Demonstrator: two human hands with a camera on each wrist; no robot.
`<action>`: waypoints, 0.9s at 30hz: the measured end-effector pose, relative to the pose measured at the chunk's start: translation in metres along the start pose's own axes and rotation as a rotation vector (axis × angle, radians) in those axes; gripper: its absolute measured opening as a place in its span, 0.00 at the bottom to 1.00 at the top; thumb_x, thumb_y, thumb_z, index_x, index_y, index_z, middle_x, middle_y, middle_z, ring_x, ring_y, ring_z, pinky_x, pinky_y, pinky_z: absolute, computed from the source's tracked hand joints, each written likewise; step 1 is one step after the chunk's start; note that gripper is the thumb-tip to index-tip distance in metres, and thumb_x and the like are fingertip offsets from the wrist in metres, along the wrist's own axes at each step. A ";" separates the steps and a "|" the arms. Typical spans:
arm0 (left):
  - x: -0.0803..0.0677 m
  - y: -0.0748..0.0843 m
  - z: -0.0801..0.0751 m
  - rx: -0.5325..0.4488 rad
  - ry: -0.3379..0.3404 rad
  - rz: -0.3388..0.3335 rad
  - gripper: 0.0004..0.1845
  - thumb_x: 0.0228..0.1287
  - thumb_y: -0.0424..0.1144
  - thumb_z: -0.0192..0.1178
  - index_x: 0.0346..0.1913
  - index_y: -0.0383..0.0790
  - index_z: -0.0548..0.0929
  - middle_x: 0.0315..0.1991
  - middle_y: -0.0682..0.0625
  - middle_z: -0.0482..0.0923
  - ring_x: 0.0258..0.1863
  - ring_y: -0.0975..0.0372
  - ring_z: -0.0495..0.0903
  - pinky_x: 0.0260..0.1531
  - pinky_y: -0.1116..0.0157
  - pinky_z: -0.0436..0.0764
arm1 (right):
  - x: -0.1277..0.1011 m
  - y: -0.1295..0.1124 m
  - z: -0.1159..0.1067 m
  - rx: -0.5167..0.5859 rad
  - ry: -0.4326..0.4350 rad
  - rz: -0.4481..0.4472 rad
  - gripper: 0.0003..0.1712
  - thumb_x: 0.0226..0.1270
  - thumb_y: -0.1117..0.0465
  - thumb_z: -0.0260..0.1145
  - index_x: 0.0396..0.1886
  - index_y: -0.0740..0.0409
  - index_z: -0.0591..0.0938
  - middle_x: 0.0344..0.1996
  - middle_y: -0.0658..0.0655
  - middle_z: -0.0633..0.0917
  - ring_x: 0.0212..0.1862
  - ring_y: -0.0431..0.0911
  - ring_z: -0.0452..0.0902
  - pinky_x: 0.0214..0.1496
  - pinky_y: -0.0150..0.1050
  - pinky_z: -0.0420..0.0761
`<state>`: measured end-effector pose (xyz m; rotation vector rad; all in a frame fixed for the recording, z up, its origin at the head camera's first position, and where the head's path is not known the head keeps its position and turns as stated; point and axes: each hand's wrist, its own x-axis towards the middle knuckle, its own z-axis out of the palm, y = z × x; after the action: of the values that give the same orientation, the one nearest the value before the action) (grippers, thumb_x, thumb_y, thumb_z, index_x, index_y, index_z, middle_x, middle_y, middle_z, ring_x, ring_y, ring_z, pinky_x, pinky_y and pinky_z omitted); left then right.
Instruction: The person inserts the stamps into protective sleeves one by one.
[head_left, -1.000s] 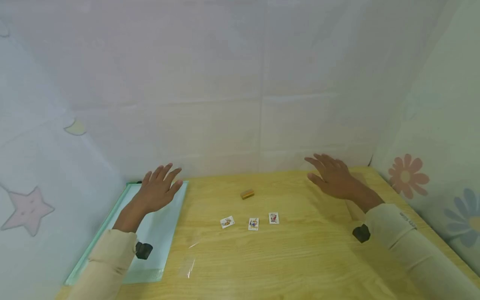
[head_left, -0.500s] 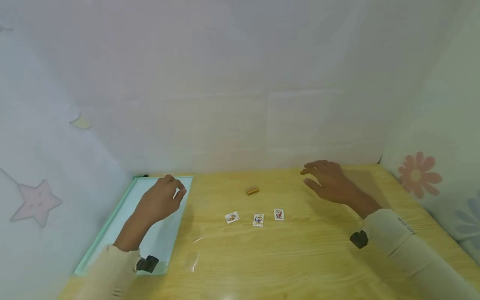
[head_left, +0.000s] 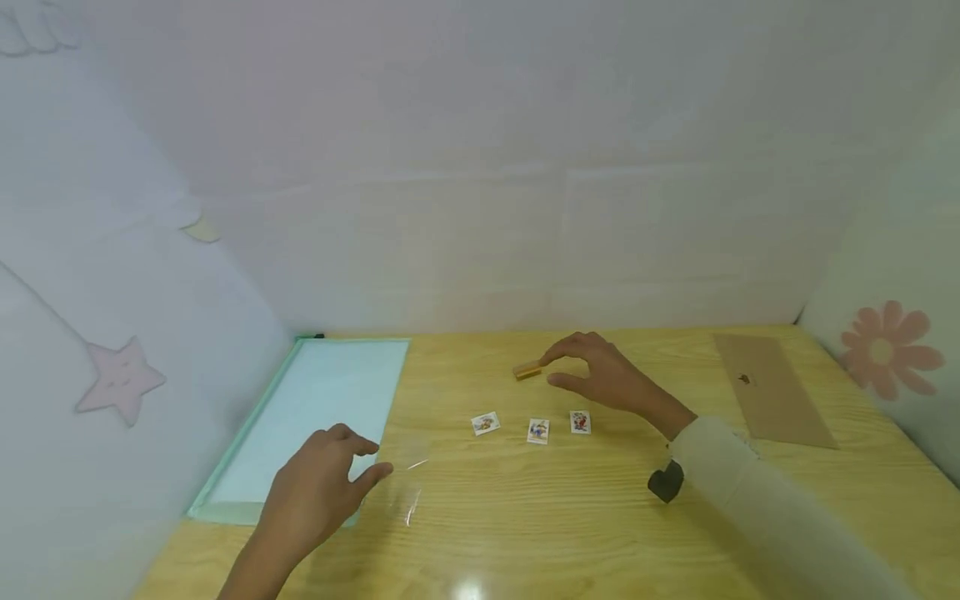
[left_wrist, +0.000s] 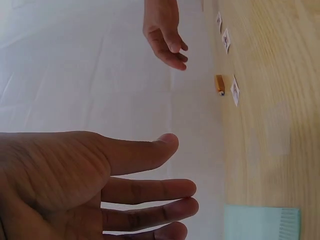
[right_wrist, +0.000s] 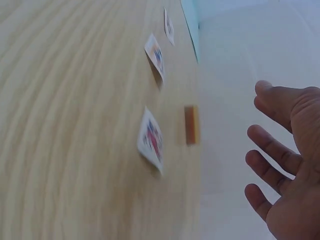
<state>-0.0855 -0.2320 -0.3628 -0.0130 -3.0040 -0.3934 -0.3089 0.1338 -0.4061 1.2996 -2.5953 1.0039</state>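
Observation:
My right hand [head_left: 603,375] hovers above the table, its fingers spread and gently bent, holding nothing. In the head view its fingertips overlap the end of a small orange-brown block [head_left: 527,371]; the right wrist view shows the hand raised apart from that block [right_wrist: 192,125]. Three small picture cards lie in front of it: a left card [head_left: 485,423], a middle card [head_left: 537,431] and a right card [head_left: 580,422]. To the left, my left hand [head_left: 318,483] is in the air over the near edge of a pale blue zip pouch [head_left: 330,392], thumb and fingers apart with nothing between them.
Two small clear plastic pieces, one being a glinting film [head_left: 408,507], lie right of the left hand. A flat brown paper envelope [head_left: 772,387] lies at the table's right side. White sheet walls [head_left: 480,250] enclose the table's back and sides.
My right hand has moved left toward the block, uncovering the brown envelope. My left hand has come nearer and down, off the pouch's far part. The view has shifted slightly; the cards stay put.

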 end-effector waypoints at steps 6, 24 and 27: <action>-0.010 0.006 0.020 0.002 -0.036 -0.006 0.21 0.52 0.54 0.76 0.47 0.48 0.90 0.47 0.55 0.81 0.44 0.56 0.78 0.27 0.62 0.78 | 0.008 -0.006 0.032 0.144 -0.061 0.056 0.17 0.69 0.45 0.69 0.55 0.40 0.86 0.56 0.40 0.80 0.64 0.44 0.67 0.68 0.61 0.59; -0.008 0.007 0.067 -0.055 -0.019 0.105 0.16 0.45 0.50 0.79 0.35 0.46 0.90 0.30 0.62 0.75 0.32 0.67 0.75 0.31 0.68 0.79 | 0.012 -0.029 0.095 -0.079 -0.120 0.109 0.13 0.62 0.43 0.73 0.46 0.32 0.87 0.47 0.41 0.79 0.55 0.46 0.69 0.60 0.64 0.61; -0.006 0.011 0.069 -0.093 -0.002 0.146 0.12 0.48 0.45 0.79 0.33 0.44 0.89 0.29 0.61 0.75 0.31 0.68 0.75 0.31 0.70 0.79 | 0.014 -0.029 0.092 -0.082 -0.107 0.108 0.12 0.62 0.44 0.74 0.46 0.34 0.87 0.47 0.43 0.80 0.54 0.46 0.69 0.60 0.64 0.61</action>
<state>-0.0873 -0.2041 -0.4269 -0.2396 -2.9591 -0.5161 -0.2761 0.0582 -0.4582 1.2390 -2.7812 0.8547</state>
